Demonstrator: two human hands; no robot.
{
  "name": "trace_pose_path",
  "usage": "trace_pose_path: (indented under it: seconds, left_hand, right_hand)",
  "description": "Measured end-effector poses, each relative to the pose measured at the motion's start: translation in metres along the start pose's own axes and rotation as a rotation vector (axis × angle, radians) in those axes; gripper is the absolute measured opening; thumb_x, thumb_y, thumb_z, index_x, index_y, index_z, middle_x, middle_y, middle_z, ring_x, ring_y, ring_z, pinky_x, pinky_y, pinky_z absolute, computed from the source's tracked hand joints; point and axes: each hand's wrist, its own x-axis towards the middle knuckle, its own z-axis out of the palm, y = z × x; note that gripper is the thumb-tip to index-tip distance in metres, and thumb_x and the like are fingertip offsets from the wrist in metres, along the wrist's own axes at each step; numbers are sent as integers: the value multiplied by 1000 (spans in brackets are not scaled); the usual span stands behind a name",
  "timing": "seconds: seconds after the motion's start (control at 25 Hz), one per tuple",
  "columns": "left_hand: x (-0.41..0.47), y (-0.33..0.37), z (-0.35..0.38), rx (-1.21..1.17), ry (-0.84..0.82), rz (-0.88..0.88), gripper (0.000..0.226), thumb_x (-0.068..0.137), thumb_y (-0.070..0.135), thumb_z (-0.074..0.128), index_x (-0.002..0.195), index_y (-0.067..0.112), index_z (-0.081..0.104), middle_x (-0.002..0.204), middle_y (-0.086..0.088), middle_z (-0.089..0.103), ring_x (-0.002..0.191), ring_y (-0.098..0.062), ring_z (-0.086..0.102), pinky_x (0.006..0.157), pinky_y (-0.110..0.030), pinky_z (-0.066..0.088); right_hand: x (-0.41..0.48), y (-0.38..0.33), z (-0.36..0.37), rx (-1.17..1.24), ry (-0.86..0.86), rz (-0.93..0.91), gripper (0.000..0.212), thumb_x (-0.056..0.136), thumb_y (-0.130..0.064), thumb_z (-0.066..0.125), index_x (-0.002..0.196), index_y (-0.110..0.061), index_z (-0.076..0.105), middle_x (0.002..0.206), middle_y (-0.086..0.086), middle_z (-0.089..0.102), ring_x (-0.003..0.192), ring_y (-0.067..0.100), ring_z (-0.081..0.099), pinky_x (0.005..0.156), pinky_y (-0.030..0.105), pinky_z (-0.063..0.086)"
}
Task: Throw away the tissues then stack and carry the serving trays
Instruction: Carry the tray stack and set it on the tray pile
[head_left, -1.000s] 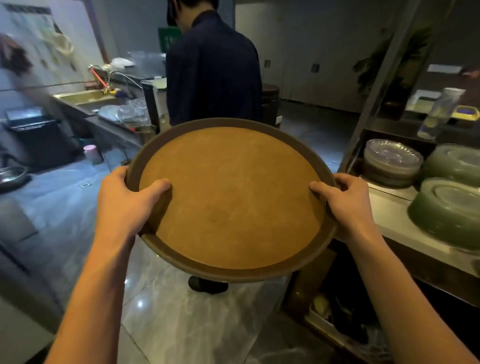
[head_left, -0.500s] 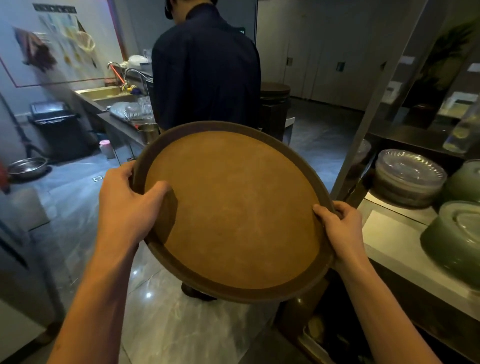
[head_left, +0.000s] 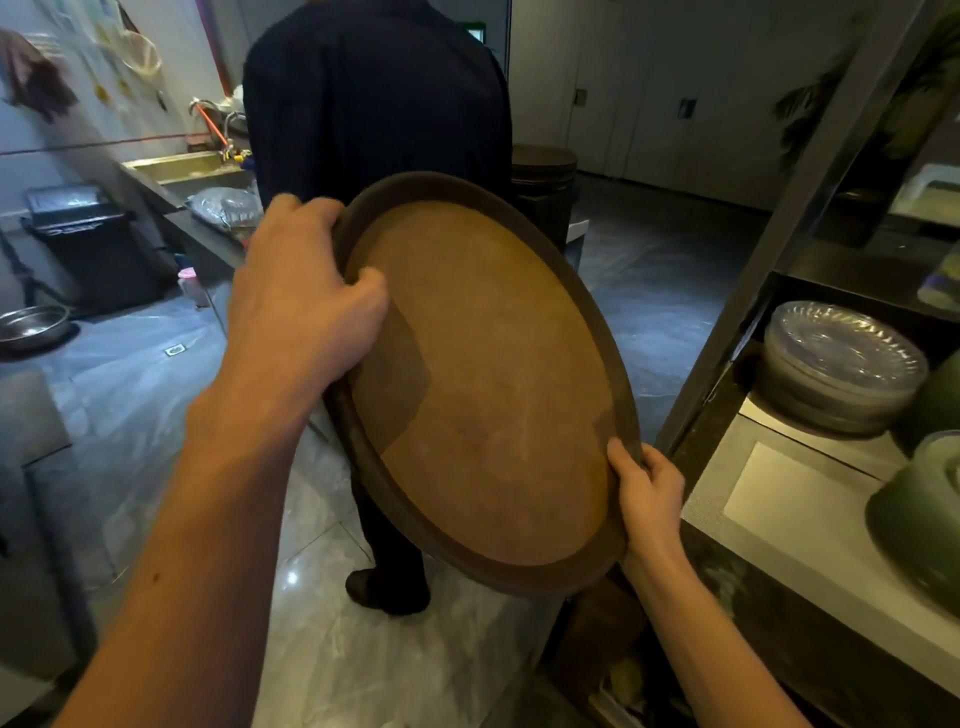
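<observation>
I hold a round brown serving tray with a dark raised rim in both hands, in front of me above the floor. It is tilted steeply, its left side raised and its right side low. My left hand grips the upper left rim, thumb on the tray's face. My right hand grips the lower right rim. The tray's face is bare. No tissues are in view.
A person in dark clothes stands close ahead, back to me, at a steel counter and sink. A shelf unit with stacked plates is on the right. A dark bin stands behind; a black bin at left.
The tray has tipped from nearly level to steeply tilted, my left hand rising and my right hand dropping. I have moved closer to the person ahead.
</observation>
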Motion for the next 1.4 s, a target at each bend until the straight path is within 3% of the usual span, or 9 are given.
trace_pose_path:
  seconds: [0.08,0.2,0.36,0.52,0.64,0.76,0.92,1.24,1.4]
  left_hand:
    - [30,8,18,68,-33,80,32,78,23,53,108,15,59,106,-7,47,94,-35,53,81,-51,47]
    - [70,19,46,110,-95,174,15,83,19,51,96,12,53,103,-3,39,82,-30,46,68,-45,37]
    - [121,30,86,76,-206,307,9,86,13,52,89,16,44,104,-2,34,76,-24,39,67,-38,30]
    - [173,47,131,43,-282,430,12,87,11,49,92,15,39,114,-8,39,73,-23,36,66,-37,30]
    - [206,63,173,40,-337,485,10,87,11,47,87,13,38,106,-6,34,60,-16,28,63,-37,28]
    - [230,82,213,32,-359,507,11,86,10,46,80,14,39,103,-5,34,62,-18,32,58,-37,27]
    - [262,107,258,38,-397,530,2,86,11,45,87,12,44,103,-6,35,72,-25,39,64,-40,30]
    - [321,124,351,33,-450,539,10,88,10,44,97,15,46,106,-6,35,74,-30,42,64,-43,35]
    - [351,115,384,13,-426,528,12,91,11,43,103,11,46,120,-12,40,65,-27,41,56,-39,33]
  right_hand:
    - [19,10,22,30,27,43,25,98,-23,58,115,-7,65,108,11,71,99,27,67,88,42,54]
    - [46,21,54,48,89,97,21,98,-26,57,108,-9,66,107,12,71,97,29,67,88,44,55]
    - [76,24,86,126,175,114,22,100,-21,54,110,-5,66,96,6,71,84,18,67,62,23,55]
    - [120,20,100,134,283,146,20,99,-20,54,107,-7,67,95,6,69,89,18,65,71,28,51]
    - [160,17,99,140,330,166,25,99,-21,54,113,-3,64,95,5,68,82,15,62,70,29,49]
    - [197,15,97,194,352,186,18,101,-20,52,107,-7,61,89,2,64,78,14,60,61,25,45]
    - [246,11,89,210,392,178,17,100,-22,53,94,-10,62,86,5,65,76,16,60,59,27,45]
    - [343,12,89,269,503,153,16,99,-19,55,103,-8,66,93,9,69,82,21,64,61,28,48]
    - [399,8,97,281,530,138,24,96,-18,60,116,-4,66,99,9,70,90,24,66,65,29,51]
